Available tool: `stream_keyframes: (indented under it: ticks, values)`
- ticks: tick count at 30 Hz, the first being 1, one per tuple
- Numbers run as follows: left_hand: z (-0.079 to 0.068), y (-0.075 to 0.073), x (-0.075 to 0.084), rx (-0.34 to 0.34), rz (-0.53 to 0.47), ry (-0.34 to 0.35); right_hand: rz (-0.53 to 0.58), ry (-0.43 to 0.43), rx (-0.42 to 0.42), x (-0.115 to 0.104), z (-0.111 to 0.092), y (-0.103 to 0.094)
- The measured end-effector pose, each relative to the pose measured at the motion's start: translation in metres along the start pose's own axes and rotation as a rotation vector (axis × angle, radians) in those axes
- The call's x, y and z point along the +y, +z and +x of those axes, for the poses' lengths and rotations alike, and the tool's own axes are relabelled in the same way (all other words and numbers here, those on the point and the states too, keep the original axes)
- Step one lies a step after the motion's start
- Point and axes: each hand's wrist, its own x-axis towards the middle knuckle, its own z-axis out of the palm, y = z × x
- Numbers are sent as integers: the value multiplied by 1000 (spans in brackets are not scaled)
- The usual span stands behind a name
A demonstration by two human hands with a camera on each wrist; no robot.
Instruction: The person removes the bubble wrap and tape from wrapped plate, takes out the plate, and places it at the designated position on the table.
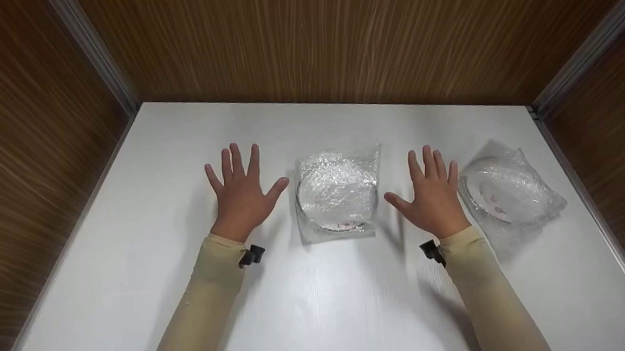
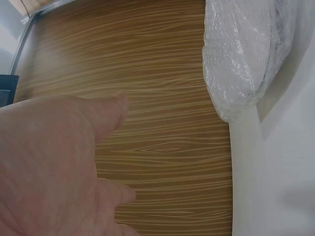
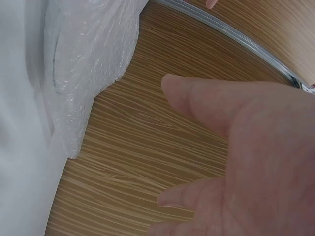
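A round plate in clear bubble wrap (image 1: 338, 193) lies on the white table between my two hands. My left hand (image 1: 242, 201) hovers to its left with the fingers spread and the thumb pointing at the wrap, touching nothing. On the other side my right hand (image 1: 434, 203) is spread too, its thumb toward the same package and its fingers empty. Both wrist views show the package, at the upper right in the left one (image 2: 241, 54) and at the upper left in the right one (image 3: 93, 54). Its wrapping blurs the plate's surface.
Right of my right hand lies a second bubble-wrapped plate (image 1: 509, 190), with reddish marks showing through. Wood-grain panels (image 1: 304, 45) enclose the white table (image 1: 320, 300) at the back and both sides, with metal strips (image 1: 93, 48) at the corners.
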Motion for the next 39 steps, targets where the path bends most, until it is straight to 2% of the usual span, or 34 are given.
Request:
stream_keyframes:
  ticks: [10, 16, 19, 25, 27, 33, 39]
  values:
    - [2, 5, 3, 18, 4, 11, -1, 5, -8, 0, 1, 0]
    - [-2, 16, 14, 7, 19, 39, 5, 10, -14, -2, 2, 2]
    - [-6, 20, 21, -45, -9, 83, 0, 11, -32, -3, 2, 4]
    - [-15, 23, 32, -245, -80, 221, -13, -1, -54, -4, 2, 6]
    - [-17, 25, 35, -283, -86, 268, -10, -5, -60, -4, 2, 6]
    - [-21, 31, 40, -285, -93, 378, 4, -11, -80, -3, 2, 7]
    - [-22, 33, 44, -289, -66, 445, 5, -12, -102, -4, 2, 7]
